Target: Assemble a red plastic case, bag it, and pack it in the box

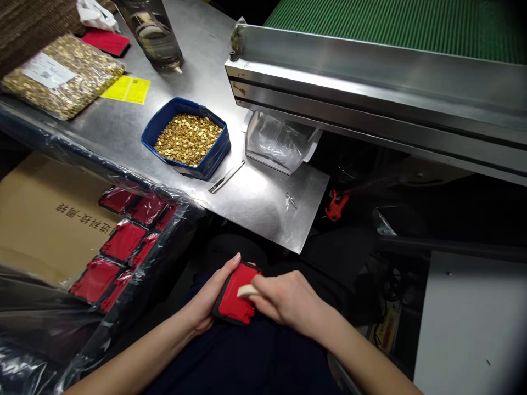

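Over my lap, my left hand (pixel 208 299) is wrapped under and around a small red plastic part (pixel 234 299), thumb along its upper edge. My right hand (pixel 288 302) is closed in a pinch and presses a thumb or fingertip onto the top of the same part. Whether it holds a small piece I cannot make out. A blue tray (pixel 218 156) full of small brass pieces (pixel 187 137) stands on the metal table (pixel 263 203) ahead of my hands.
More red parts (pixel 123 241) lie in a plastic-lined box at the left, beside a cardboard box (pixel 45 219). On the table are tweezers (pixel 226 176), a bag of brass pieces (pixel 61 74), a glass (pixel 154 33) and a clear bag (pixel 280 142). A green conveyor (pixel 411 22) runs at the upper right.
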`<state>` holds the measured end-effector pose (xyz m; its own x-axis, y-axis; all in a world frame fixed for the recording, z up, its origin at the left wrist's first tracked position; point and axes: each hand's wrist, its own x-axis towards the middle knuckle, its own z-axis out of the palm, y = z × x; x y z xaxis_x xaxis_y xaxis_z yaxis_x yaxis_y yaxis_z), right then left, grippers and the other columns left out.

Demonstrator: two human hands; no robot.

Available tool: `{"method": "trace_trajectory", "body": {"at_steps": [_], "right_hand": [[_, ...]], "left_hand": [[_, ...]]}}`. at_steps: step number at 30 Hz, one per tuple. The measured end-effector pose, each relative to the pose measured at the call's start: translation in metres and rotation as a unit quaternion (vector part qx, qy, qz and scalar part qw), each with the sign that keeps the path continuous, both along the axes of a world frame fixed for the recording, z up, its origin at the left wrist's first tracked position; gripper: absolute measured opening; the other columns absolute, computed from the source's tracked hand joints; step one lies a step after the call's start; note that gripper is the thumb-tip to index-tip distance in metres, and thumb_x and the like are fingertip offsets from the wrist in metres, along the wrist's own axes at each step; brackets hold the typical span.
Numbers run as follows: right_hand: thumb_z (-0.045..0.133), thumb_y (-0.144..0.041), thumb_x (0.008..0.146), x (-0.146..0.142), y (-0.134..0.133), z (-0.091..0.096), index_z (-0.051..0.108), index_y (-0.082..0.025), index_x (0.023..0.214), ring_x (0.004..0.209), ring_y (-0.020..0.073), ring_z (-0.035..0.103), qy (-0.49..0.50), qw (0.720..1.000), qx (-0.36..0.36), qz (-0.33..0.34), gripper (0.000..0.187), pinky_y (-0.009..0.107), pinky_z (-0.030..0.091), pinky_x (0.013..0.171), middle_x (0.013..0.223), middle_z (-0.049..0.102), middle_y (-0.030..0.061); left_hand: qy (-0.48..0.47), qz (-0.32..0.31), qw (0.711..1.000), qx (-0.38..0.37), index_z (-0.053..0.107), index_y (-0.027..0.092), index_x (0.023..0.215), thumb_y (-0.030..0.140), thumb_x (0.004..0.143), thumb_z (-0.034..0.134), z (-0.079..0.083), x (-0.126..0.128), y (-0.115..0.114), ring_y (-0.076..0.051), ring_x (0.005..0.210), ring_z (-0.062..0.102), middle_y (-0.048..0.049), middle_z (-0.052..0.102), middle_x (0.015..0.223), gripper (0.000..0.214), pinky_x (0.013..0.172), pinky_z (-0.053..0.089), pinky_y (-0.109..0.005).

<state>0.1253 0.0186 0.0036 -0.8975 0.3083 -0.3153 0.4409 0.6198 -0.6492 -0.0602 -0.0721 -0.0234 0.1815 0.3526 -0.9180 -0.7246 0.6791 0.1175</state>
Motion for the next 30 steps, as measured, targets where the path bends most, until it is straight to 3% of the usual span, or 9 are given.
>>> {"method": "trace_trajectory", "body": {"at_steps": [6, 10, 14, 18, 21, 26, 30], "right_hand": [[0.045, -0.04, 0.108, -0.0017, 0.0027, 0.0019, 0.053, -0.024, 0.091, 0.063, 0.0115, 0.064, 0.001, 1.0, -0.019, 0.017, 0.025, 0.027, 0.025, 0.057, 0.08, 0.073, -0.0043], [0.043, -0.04, 0.109, -0.0006, 0.0027, 0.0027, 0.055, -0.024, 0.096, 0.065, 0.0112, 0.064, -0.012, 1.0, -0.012, -0.012, 0.024, 0.027, 0.026, 0.058, 0.083, 0.073, -0.0043], [0.045, -0.041, 0.108, -0.0007, -0.0003, 0.0028, 0.053, -0.024, 0.089, 0.063, 0.0111, 0.063, 0.003, 1.0, -0.013, 0.015, 0.026, 0.028, 0.024, 0.057, 0.08, 0.073, -0.0045], [0.044, -0.04, 0.109, -0.0014, 0.0003, 0.0003, 0.055, -0.024, 0.095, 0.065, 0.0113, 0.065, -0.01, 1.0, 0.0, -0.012, 0.023, 0.027, 0.025, 0.058, 0.083, 0.074, -0.0043], [0.045, -0.04, 0.108, -0.002, 0.0019, -0.0023, 0.054, -0.024, 0.092, 0.063, 0.0113, 0.064, -0.001, 1.0, -0.004, 0.009, 0.025, 0.028, 0.024, 0.057, 0.08, 0.073, -0.0047], [0.042, -0.041, 0.109, 0.001, 0.0016, 0.0002, 0.056, -0.026, 0.1, 0.067, 0.0123, 0.067, -0.023, 1.0, 0.002, -0.018, 0.023, 0.027, 0.024, 0.057, 0.084, 0.074, -0.0042], [0.045, -0.043, 0.107, -0.0033, 0.0002, 0.0028, 0.055, -0.025, 0.093, 0.064, 0.0138, 0.066, -0.018, 1.0, 0.01, 0.006, 0.025, 0.029, 0.023, 0.056, 0.082, 0.074, -0.0039]], "left_hand": [[-0.015, 0.006, 1.0, 0.012, 0.076, 0.012, 0.102, 0.061, 0.089, 0.067, -0.0011, -0.0007, -0.0021, -0.019, 0.064, 0.071, -0.0108, 0.079, 0.083, 0.051, 0.058, 0.058, -0.025], [-0.008, 0.008, 1.0, -0.004, 0.076, 0.012, 0.094, 0.06, 0.089, 0.068, 0.0012, -0.0008, -0.0016, -0.018, 0.056, 0.068, -0.0088, 0.076, 0.074, 0.049, 0.054, 0.057, -0.025], [-0.01, 0.003, 1.0, -0.004, 0.076, 0.013, 0.105, 0.059, 0.09, 0.067, 0.003, -0.0005, -0.0004, -0.02, 0.061, 0.071, -0.0112, 0.079, 0.082, 0.05, 0.054, 0.058, -0.026], [-0.002, 0.012, 1.0, 0.002, 0.076, 0.011, 0.101, 0.059, 0.089, 0.067, 0.0001, -0.0008, -0.0011, -0.017, 0.056, 0.068, -0.0095, 0.077, 0.075, 0.05, 0.052, 0.056, -0.024], [-0.009, 0.007, 1.0, 0.004, 0.075, 0.012, 0.107, 0.061, 0.089, 0.066, -0.0028, -0.0014, -0.0019, -0.019, 0.06, 0.07, -0.0114, 0.079, 0.082, 0.053, 0.053, 0.057, -0.025], [-0.001, 0.013, 1.0, 0.001, 0.076, 0.012, 0.091, 0.061, 0.087, 0.07, -0.0033, -0.0017, -0.0021, -0.018, 0.058, 0.069, -0.0089, 0.077, 0.075, 0.049, 0.055, 0.058, -0.025], [0.012, 0.016, 1.0, 0.01, 0.076, 0.015, 0.104, 0.058, 0.089, 0.069, 0.0016, 0.0, 0.0029, -0.021, 0.068, 0.075, -0.0106, 0.08, 0.085, 0.046, 0.059, 0.06, -0.026]]}}
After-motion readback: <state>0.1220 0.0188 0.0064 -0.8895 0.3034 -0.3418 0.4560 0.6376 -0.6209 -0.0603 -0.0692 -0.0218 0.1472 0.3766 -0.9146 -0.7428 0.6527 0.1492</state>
